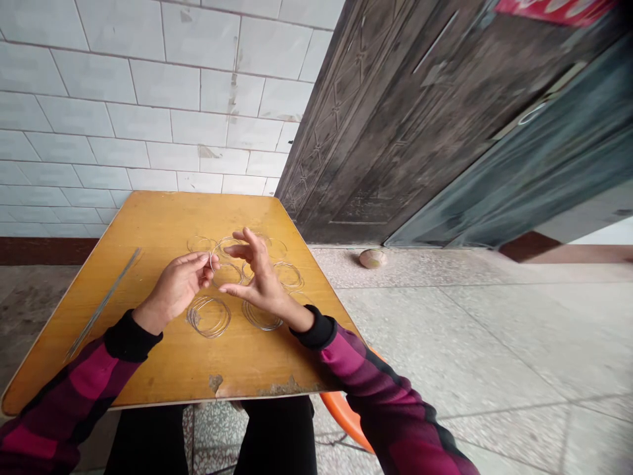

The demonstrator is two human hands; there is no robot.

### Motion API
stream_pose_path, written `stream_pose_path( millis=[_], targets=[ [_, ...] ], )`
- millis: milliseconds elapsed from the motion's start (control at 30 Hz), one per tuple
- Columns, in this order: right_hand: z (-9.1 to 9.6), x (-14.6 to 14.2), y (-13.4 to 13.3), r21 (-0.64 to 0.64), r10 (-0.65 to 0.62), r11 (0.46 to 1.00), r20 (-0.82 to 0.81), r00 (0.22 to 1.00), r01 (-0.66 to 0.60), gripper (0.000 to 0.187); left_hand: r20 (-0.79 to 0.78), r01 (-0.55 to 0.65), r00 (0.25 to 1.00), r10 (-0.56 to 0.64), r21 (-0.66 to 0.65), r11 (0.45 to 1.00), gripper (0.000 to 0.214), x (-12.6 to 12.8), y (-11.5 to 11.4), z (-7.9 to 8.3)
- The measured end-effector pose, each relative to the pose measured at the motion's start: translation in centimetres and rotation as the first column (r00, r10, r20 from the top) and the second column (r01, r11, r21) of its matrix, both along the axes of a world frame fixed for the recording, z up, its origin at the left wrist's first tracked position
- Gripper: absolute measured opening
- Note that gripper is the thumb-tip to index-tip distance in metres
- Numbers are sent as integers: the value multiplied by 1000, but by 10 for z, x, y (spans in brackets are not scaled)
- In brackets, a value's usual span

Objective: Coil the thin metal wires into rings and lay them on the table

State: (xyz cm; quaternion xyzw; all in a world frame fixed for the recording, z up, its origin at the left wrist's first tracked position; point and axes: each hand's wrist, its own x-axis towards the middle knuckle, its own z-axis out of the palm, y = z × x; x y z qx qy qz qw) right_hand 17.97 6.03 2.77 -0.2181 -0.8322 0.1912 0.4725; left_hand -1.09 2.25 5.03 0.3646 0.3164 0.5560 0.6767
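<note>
My left hand (177, 285) pinches a thin wire ring (211, 261) between thumb and fingertips, held above the table. Facing it from the right is my right hand (260, 280), its thumb and fingers spread apart around nothing. Several coils of thin metal wire lie flat on the table beneath and around both hands. One wire coil (202, 334) rests nearest me on the left, and a second coil (262, 327) is partly covered by my right wrist. Another coil (291, 265) shows right of that hand. Fainter wire loops lie farther back, some hidden behind my fingers.
A bundle of straight wires (101, 305) lies along the left side of the yellow wooden table (148, 382). Behind stands a white tiled wall (192, 79), with a dark carved door (386, 119) to the right. A round object (372, 258) sits on the floor.
</note>
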Motion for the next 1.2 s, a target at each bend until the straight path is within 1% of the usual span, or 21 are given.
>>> stream_pose_path(
  millis=[67, 133, 200, 267, 367, 467, 500, 567, 633, 700, 767, 833, 900, 967, 1067, 1133, 1200],
  targets=[
    [-1, -1, 0, 14, 9, 1000, -1, 1000, -9, 110, 99, 73, 993, -64, -88, 993, 14, -1, 3, -1],
    [-1, -1, 0, 28, 22, 999, 1, 1000, -22, 109, 179, 131, 978, -103, -153, 979, 12, -2, 5, -2],
    [-1, -2, 0, 43, 35, 998, 5, 999, -36, 108, 222, 163, 967, -123, -176, 971, 12, -3, 5, -2],
    [-2, -2, 0, 60, 41, 997, 11, 999, -42, 108, 217, 168, 968, -129, -170, 971, 13, -4, 5, -1],
    [-3, -2, 1, 76, 29, 997, 30, 999, -31, 108, 119, 103, 989, -89, -120, 987, 14, -4, 4, -1],
    [-5, -3, 1, 76, 18, 997, 42, 999, -21, 108, -101, -31, 994, 30, -2, 1000, 14, -2, 4, -3],
    [-6, -4, 1, 77, 16, 997, 44, 999, -19, 107, -189, -79, 978, 88, 52, 996, 14, -1, 4, -4],
    [-8, -6, 0, 83, 10, 996, 48, 999, -14, 107, -343, -145, 920, 192, 159, 977, 14, 1, 4, -6],
    [-11, -8, -1, 89, 14, 996, 60, 998, -19, 106, -425, -162, 871, 245, 223, 961, 15, 1, 4, -7],
    [-13, -9, -1, 86, 31, 996, 60, 998, -36, 108, -425, -158, 871, 245, 228, 961, 16, -1, 5, -7],
    [-13, -9, 0, 67, 47, 996, 41, 998, -50, 113, -375, -167, 898, 230, 193, 967, 17, -4, 6, -5],
    [-10, -6, 1, 51, 47, 998, 23, 999, -48, 119, -328, -176, 919, 218, 153, 973, 18, -8, 7, -3],
    [-6, -3, 3, 44, 40, 998, 39, 998, -42, 122, -316, -181, 924, 217, 139, 974, 19, -10, 7, -2],
    [0, 1, 3, 55, 50, 997, 81, 995, -55, 120, -342, -185, 912, 227, 152, 971, 19, -11, 8, -2],
    [5, 3, 0, 113, 87, 988, 162, 983, -106, 110, -409, -164, 884, 226, 181, 970, 20, -9, 7, -3],
    [5, 2, -1, 146, 107, 980, 198, 974, -137, 104, -446, -126, 871, 206, 201, 971, 20, -6, 6, -3],
    [3, 0, 0, 144, 123, 977, 217, 968, -156, 102, -479, -92, 857, 191, 223, 971, 20, -5, 5, -3]
  ],
)
